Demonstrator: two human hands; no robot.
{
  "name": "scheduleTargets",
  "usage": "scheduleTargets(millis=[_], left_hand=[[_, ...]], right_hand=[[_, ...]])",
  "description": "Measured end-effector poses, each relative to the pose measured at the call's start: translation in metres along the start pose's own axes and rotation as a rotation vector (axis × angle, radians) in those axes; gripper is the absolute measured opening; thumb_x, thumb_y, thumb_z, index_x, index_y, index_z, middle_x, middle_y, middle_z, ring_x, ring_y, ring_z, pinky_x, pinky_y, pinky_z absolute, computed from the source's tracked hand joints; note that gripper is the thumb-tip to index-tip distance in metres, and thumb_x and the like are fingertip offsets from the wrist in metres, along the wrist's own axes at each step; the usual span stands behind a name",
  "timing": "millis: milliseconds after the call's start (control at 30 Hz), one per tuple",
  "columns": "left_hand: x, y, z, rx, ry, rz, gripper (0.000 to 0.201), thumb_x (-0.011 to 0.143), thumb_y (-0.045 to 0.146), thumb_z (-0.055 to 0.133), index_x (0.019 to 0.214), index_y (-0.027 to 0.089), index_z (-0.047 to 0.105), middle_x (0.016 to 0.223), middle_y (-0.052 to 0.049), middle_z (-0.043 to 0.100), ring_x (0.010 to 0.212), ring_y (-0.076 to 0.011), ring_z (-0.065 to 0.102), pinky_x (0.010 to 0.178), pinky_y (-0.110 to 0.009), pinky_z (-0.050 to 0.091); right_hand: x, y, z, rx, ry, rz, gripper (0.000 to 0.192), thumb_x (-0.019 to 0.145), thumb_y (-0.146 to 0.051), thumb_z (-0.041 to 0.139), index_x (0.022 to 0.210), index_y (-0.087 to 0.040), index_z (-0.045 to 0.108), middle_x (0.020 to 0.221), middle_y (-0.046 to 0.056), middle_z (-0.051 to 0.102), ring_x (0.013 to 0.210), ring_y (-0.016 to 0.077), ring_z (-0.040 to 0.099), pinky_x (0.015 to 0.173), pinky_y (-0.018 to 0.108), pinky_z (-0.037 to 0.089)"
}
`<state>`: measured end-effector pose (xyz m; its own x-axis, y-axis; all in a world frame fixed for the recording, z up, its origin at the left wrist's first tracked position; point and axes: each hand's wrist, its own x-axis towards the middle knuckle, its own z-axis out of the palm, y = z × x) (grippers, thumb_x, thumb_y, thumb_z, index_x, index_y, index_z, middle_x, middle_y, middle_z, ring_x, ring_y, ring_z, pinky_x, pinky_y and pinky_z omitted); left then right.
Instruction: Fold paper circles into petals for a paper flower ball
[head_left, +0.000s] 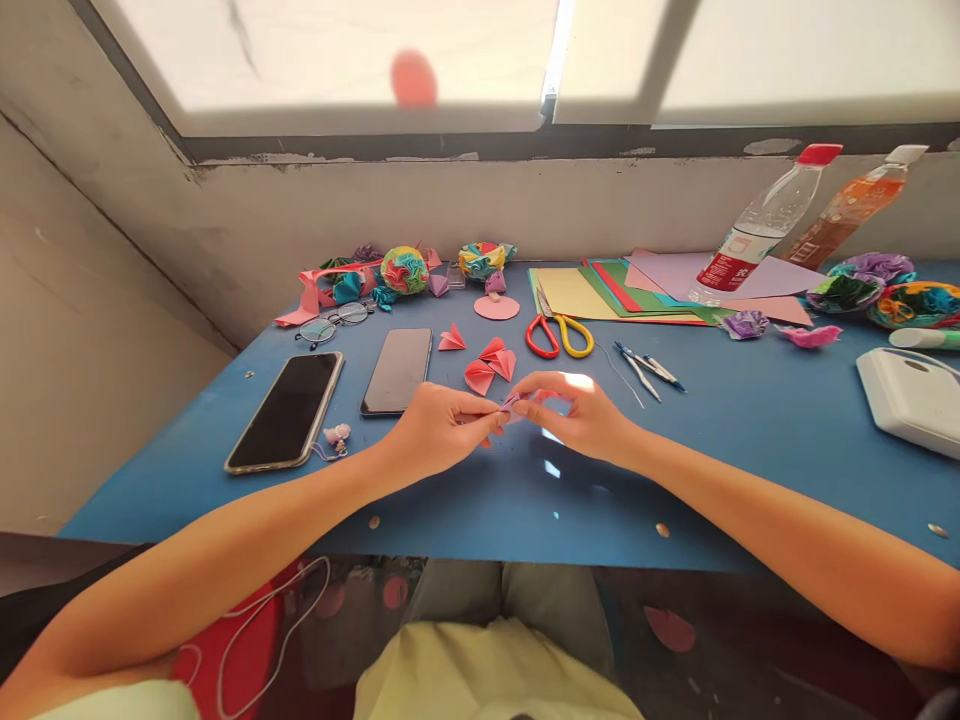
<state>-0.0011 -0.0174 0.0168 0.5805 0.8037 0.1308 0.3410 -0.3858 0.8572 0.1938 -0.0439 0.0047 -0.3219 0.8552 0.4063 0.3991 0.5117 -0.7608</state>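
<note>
Over the middle of the blue table, my left hand (450, 425) and my right hand (566, 412) meet fingertip to fingertip. Both pinch a small piece of folded pink paper (513, 408), most of it covered by my fingers. Just behind lie several folded red-pink paper petals (491, 368), with one more petal (451, 338) to their left. Farther back rests a flat pink paper circle (496, 307) with a small purple folded piece (496, 284) at its top. Scissors (559, 335) with one red and one yellow handle lie beyond my right hand.
Two phones (285, 412) (397, 370) and glasses (334, 324) lie on the left. Colourful paper balls (405, 270) stand along the wall. Coloured sheets (562, 290) lie behind, under a red-capped bottle (765, 225). A drawing compass (649, 370) and white device (911, 395) are on the right.
</note>
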Motion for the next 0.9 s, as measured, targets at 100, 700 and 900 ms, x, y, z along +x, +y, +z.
scheduleTargets(millis=[100, 700, 900], left_hand=[[-0.0001, -0.0002, 0.0007, 0.079, -0.004, 0.054, 0.018, 0.077, 0.031, 0.059, 0.077, 0.018, 0.072, 0.067, -0.002, 0.069, 0.058, -0.0145, 0.063, 0.057, -0.022, 0.050], [0.0010, 0.0014, 0.0021, 0.018, -0.188, 0.073, 0.027, 0.087, 0.032, 0.041, 0.069, 0.015, 0.052, 0.056, 0.002, 0.049, 0.052, -0.0090, 0.048, 0.050, -0.020, 0.039], [0.0041, -0.0005, 0.0038, -0.051, -0.205, 0.023, 0.028, 0.087, 0.030, 0.039, 0.064, 0.016, 0.046, 0.053, 0.004, 0.046, 0.051, -0.0082, 0.045, 0.049, -0.020, 0.035]], right_hand=[[-0.0012, -0.0047, 0.0015, 0.052, 0.021, 0.059, 0.016, 0.082, -0.031, 0.055, 0.080, -0.016, 0.061, 0.074, 0.002, 0.061, 0.068, 0.0113, 0.053, 0.064, 0.025, 0.044], [-0.0038, -0.0060, 0.0072, -0.047, -0.128, 0.079, 0.032, 0.092, -0.034, 0.036, 0.066, -0.015, 0.036, 0.060, -0.004, 0.029, 0.056, 0.0062, 0.025, 0.050, 0.020, 0.022], [-0.0033, -0.0043, 0.0092, -0.107, -0.148, 0.165, 0.034, 0.093, -0.037, 0.032, 0.067, -0.015, 0.033, 0.058, -0.004, 0.029, 0.054, 0.0061, 0.024, 0.049, 0.020, 0.021]])
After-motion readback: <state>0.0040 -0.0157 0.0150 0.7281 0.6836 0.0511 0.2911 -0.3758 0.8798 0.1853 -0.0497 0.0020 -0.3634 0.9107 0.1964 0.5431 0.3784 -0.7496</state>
